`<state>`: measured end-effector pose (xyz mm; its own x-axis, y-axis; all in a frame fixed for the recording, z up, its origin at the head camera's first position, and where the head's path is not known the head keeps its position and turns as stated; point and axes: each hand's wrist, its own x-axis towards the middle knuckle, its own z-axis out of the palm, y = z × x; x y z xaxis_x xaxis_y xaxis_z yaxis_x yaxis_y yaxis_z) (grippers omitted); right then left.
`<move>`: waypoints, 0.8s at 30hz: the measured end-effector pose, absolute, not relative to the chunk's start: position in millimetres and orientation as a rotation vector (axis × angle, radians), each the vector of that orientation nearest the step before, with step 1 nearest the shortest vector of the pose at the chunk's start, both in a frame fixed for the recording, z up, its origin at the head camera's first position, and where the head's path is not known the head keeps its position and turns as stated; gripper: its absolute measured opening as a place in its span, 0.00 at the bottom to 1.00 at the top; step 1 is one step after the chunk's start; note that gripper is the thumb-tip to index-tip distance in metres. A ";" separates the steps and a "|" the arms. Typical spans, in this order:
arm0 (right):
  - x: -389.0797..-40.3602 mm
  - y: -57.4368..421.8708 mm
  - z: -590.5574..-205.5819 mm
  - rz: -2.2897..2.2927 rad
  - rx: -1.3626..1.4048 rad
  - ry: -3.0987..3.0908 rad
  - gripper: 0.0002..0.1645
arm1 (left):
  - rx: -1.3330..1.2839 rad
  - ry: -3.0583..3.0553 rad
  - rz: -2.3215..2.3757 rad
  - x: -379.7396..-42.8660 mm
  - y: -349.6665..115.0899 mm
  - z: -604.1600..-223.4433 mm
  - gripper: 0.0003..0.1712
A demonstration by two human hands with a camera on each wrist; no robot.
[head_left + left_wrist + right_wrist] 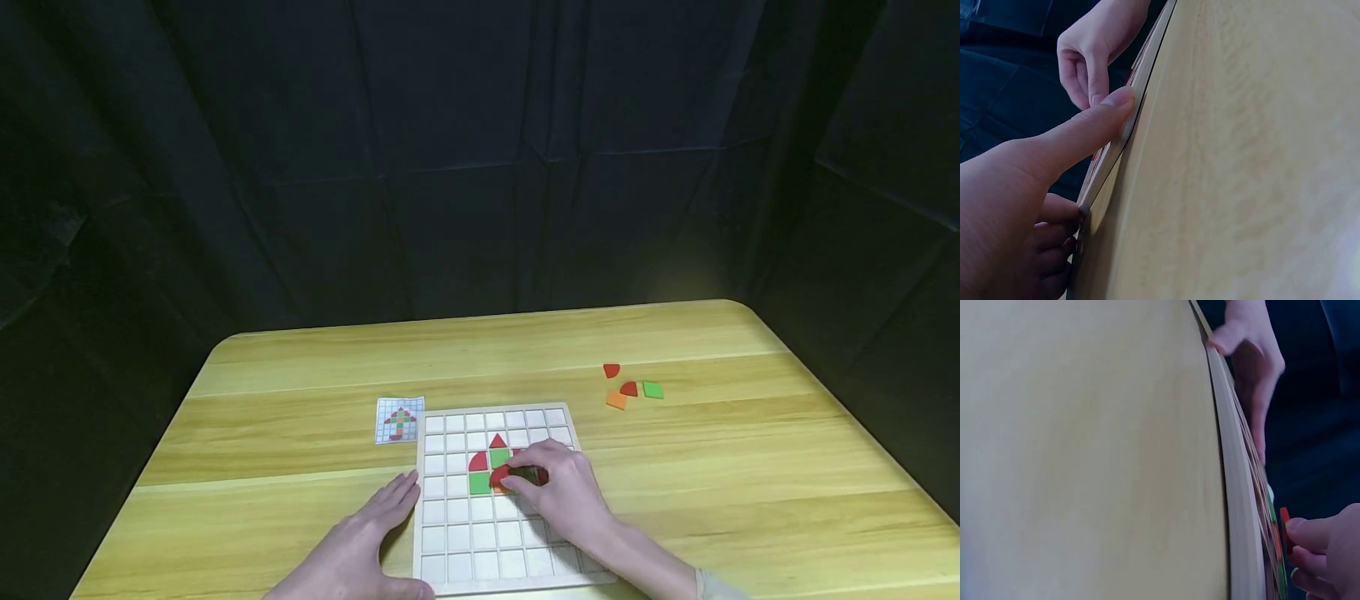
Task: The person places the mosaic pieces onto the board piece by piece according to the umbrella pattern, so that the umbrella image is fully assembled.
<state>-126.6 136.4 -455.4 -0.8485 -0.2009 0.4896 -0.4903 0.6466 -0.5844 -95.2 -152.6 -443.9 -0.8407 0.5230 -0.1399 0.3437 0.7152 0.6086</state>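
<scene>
We rest our left hand (pixel 360 533), grip relaxed, against the grid board (pixel 459 535) at eight o'clock; a pattern card (pixel 400 419) lies at ten; our right hand (pixel 562 493) pinches a red piece (pixel 498 476) over mid-board; loose pieces (pixel 629 389) sit at two

Pale wooden table (pixel 300 367)
On it: gridded board (pixel 459 534), printed card (pixel 401 420) — and two red pieces (pixel 611 370), one orange square (pixel 617 400), one green square (pixel 653 390).
</scene>
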 end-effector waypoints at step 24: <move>-128.9 91.7 -462.4 0.856 0.815 -2.415 0.09 | 0.737 2.664 0.838 -93.4 -153.6 -444.8 0.68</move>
<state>-128.9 91.7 -462.4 -0.7248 -0.3775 0.5763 -0.6562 0.6329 -0.4108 -93.4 -153.6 -444.8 -0.8400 0.5359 -0.0852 0.3907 0.7062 0.5904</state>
